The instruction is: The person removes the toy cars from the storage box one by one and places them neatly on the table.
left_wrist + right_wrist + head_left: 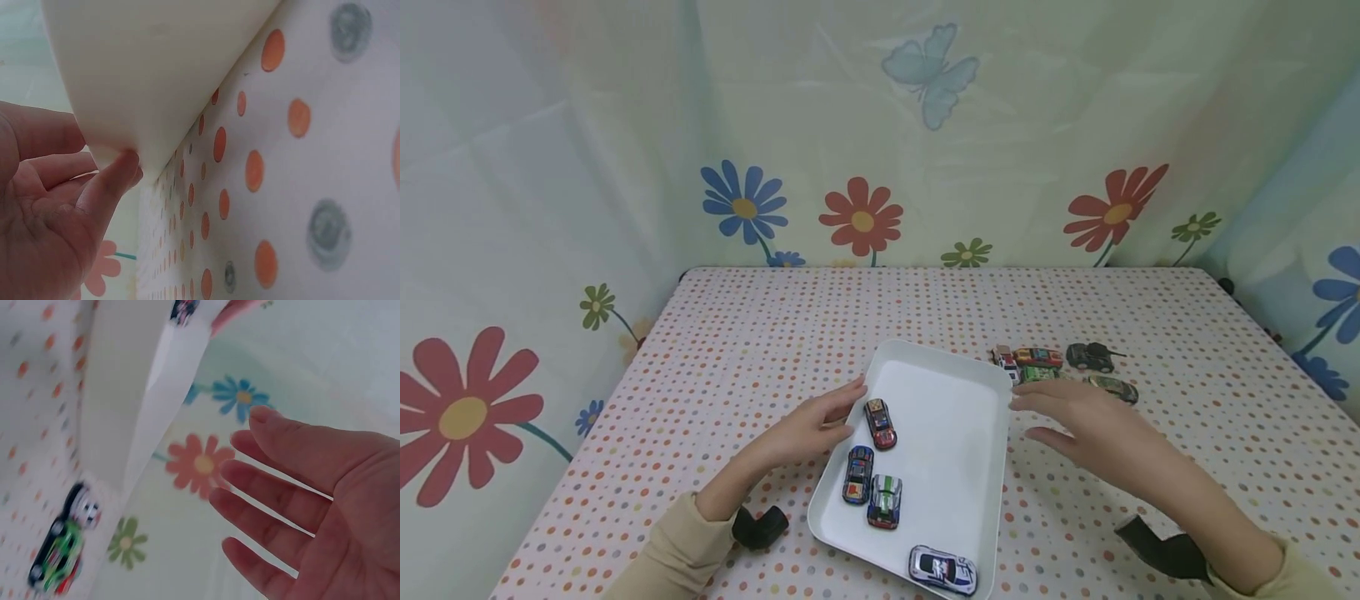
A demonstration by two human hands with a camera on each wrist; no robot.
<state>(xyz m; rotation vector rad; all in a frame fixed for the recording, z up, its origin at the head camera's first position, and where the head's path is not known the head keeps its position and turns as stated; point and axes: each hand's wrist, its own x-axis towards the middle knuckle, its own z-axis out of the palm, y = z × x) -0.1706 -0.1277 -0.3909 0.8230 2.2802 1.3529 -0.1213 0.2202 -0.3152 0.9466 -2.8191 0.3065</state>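
A white rectangular tray [940,450] lies slightly turned on the dotted tablecloth. My left hand [808,427] pinches its left rim, and the left wrist view shows the thumb [119,178] against the outer wall [156,81]. Inside, along the left side, are a red-and-black toy car [881,423], a blue toy car [857,475] and a white-and-green toy car [885,502]. A white toy car [943,570] sits at the near right corner. My right hand [1093,425], fingers spread and holding nothing, hovers just beyond the right rim; the right wrist view shows its palm [337,512].
Several more toy cars lie behind the tray's far right corner, among them a red-and-yellow car [1038,357], a green car [57,555] and a dark tank-like vehicle [1090,357]. A flowered curtain [1000,167] hangs behind the table and along its sides.
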